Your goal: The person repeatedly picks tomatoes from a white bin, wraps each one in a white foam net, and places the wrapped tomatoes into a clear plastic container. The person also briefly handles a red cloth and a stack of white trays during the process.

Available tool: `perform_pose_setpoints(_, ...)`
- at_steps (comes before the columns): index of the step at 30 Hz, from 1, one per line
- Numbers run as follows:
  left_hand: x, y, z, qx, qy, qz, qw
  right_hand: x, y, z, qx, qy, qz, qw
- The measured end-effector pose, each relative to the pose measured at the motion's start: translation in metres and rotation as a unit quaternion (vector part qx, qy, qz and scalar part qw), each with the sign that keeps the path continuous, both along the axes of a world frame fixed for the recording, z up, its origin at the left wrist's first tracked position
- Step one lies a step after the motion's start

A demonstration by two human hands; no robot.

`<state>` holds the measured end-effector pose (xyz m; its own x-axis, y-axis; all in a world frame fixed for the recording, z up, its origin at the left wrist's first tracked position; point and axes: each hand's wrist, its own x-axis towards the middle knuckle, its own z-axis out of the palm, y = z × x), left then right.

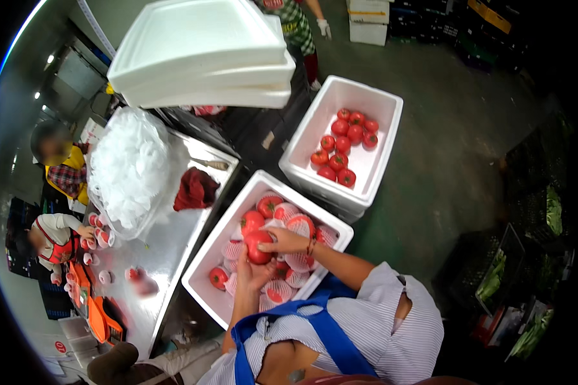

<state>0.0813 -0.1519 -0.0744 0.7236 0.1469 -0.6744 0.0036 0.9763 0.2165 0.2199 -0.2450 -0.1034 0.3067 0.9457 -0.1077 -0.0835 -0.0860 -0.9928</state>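
Observation:
A large bare red tomato (258, 246) is held between both hands above a white foam box (192, 284). My left hand (254, 273) cups it from below and the left. From the right, my right hand (286, 240) grips it with thumb and fingers. Several tomatoes in white foam net sleeves (278, 291) fill the box beneath. A red tomato (218, 277) lies at the box's left side, and another tomato (252, 222) shows just above my hands. My hands hide part of the box's contents.
Beyond stands a foam box (294, 159) with several loose tomatoes. A steel table (173, 240) bears a bag of foam nets (130, 163), a dark red cloth (196, 188) and orange scales (98, 320). Stacked foam lids (197, 48) rise behind. Other people work at the left.

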Motion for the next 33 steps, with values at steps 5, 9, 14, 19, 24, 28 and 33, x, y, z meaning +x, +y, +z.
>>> perform_pose_setpoints(5,0.012,-0.012,0.011,0.150,0.015,-0.037,0.988,0.010,-0.011,-0.011,0.050,-0.101,-0.012,0.994)
perform_pose_setpoints(9,0.037,0.001,-0.001,0.002,-0.076,-0.029,0.997,0.036,-0.020,-0.010,-0.065,-0.078,-0.040,0.994)
perform_pose_setpoints(14,0.083,0.004,0.006,-0.074,-0.074,-0.067,0.992,0.065,-0.038,0.012,0.058,0.061,-0.161,0.983)
perform_pose_setpoints(19,0.107,0.002,0.012,-0.111,-0.064,-0.070,0.989,0.084,-0.041,0.009,0.023,0.086,-0.149,0.985)
perform_pose_setpoints(24,0.113,0.009,-0.013,-0.005,-0.094,-0.094,0.991,0.097,-0.036,0.007,-0.018,0.052,-0.147,0.988)
perform_pose_setpoints(28,0.125,-0.005,-0.014,0.499,-0.026,-0.071,0.863,0.102,-0.027,0.017,-0.026,-0.073,-0.113,0.991)
perform_pose_setpoints(33,0.141,-0.008,-0.014,0.648,-0.068,-0.162,0.741,0.122,-0.040,-0.013,0.046,0.184,-0.145,0.971)
